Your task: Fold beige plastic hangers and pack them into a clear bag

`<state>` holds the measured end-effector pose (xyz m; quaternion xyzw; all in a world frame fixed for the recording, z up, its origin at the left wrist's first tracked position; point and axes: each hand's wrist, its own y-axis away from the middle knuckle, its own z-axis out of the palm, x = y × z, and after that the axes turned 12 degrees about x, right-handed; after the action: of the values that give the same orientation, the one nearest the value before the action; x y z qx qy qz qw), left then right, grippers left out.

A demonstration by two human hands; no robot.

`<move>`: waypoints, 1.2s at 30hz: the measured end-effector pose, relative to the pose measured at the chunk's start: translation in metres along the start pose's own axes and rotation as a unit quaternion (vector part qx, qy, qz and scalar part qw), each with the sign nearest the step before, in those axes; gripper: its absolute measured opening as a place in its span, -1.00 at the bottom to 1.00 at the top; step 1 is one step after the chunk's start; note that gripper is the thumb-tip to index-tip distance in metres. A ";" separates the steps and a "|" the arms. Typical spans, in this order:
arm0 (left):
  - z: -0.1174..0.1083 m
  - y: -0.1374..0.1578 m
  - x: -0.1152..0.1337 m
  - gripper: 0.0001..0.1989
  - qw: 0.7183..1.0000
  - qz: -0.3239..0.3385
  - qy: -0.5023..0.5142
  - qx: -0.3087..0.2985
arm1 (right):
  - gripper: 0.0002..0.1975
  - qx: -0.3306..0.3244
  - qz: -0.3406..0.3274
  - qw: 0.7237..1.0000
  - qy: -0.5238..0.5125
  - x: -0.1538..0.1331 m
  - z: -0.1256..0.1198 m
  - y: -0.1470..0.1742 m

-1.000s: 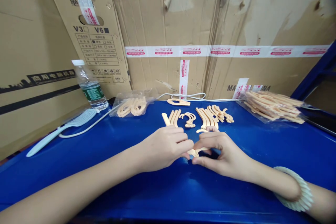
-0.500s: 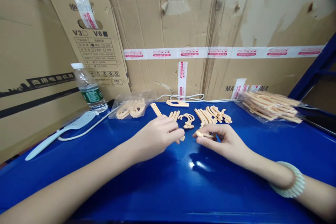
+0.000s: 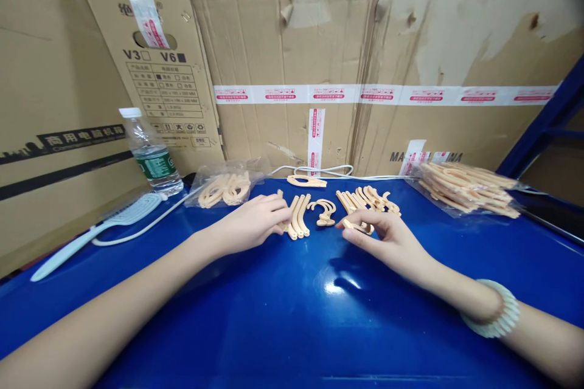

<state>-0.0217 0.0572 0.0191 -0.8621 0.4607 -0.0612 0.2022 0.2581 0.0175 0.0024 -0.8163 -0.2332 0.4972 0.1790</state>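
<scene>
My right hand pinches a small curved pale wooden piece between thumb and fingers, just above the blue table. My left hand is closed on a pale wooden strip that pokes out past the fingertips; most of it is hidden. Beside those fingertips several slim curved strips lie in a row. Between the hands is a hook-shaped wooden piece. Behind my right hand lie more strips and curved pieces. A looped wooden piece rests farther back.
On the left are a water bottle, a pale blue hairbrush and a bag of oval wooden pieces. Another bag of wooden parts lies at the right. A white cable runs along the cardboard behind the table.
My left hand has moved left, away from my right hand, uncovering the row of slim strips. My right hand has barely moved and keeps its curved piece. The view has shifted slightly.
</scene>
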 end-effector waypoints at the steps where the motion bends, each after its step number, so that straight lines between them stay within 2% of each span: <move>1: 0.001 0.000 0.000 -0.87 1.000 0.000 -0.005 -0.006 | -0.77 0.002 -0.003 1.000 0.003 0.000 -0.001 -0.001; 4: 0.002 0.001 -0.001 -0.80 1.000 -0.003 -0.007 -0.019 | -0.81 0.003 -0.026 1.000 0.010 0.001 -0.003 -0.003; 7: 0.003 0.002 0.000 -0.72 0.999 -0.014 0.025 -0.015 | -0.84 -0.009 -0.078 0.996 0.038 0.005 -0.006 -0.008; 11: -0.001 0.002 0.009 -0.77 0.998 -0.022 0.057 -0.008 | -0.84 -0.047 -0.151 0.981 0.110 0.013 -0.011 -0.018; 15: -0.005 0.000 0.022 -0.84 0.996 0.009 0.089 0.027 | -0.83 -0.082 -0.193 0.960 0.184 0.017 -0.010 -0.032; 18: -0.004 0.000 0.029 -0.84 0.996 0.001 0.061 0.066 | -0.84 -0.086 -0.215 0.947 0.224 0.018 -0.005 -0.046; 20: 0.000 0.000 0.031 -0.85 0.994 -0.033 0.036 0.097 | -0.86 -0.100 -0.218 0.942 0.236 0.018 0.000 -0.055; 23: 0.011 0.000 0.033 -0.53 0.987 -0.087 0.036 0.129 | -0.89 -0.154 -0.208 0.939 0.225 0.020 0.007 -0.066; 24: 0.015 0.001 0.033 -0.49 0.986 -0.101 0.039 0.129 | -0.88 -0.171 -0.206 0.938 0.219 0.020 0.009 -0.068; 26: 0.022 0.001 0.034 -0.52 0.985 -0.122 0.039 0.118 | -0.80 -0.191 -0.203 0.936 0.213 0.021 0.010 -0.071; 29: 0.028 0.002 0.035 -0.66 0.985 -0.134 0.039 0.104 | -0.69 -0.188 -0.204 0.938 0.207 0.018 0.006 -0.074; 33: 0.028 0.003 0.036 -0.79 0.985 -0.124 0.039 0.114 | -0.77 -0.164 -0.193 0.948 0.190 0.012 -0.014 -0.079; 36: 0.028 0.002 0.036 -0.78 0.985 -0.116 0.029 0.121 | -0.78 -0.137 -0.179 0.955 0.195 0.012 -0.031 -0.078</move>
<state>0.0054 0.0344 -0.0098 -0.8770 0.3521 -0.1646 0.2825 0.2750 0.0870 0.0480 -0.8587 -0.4022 0.2515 0.1939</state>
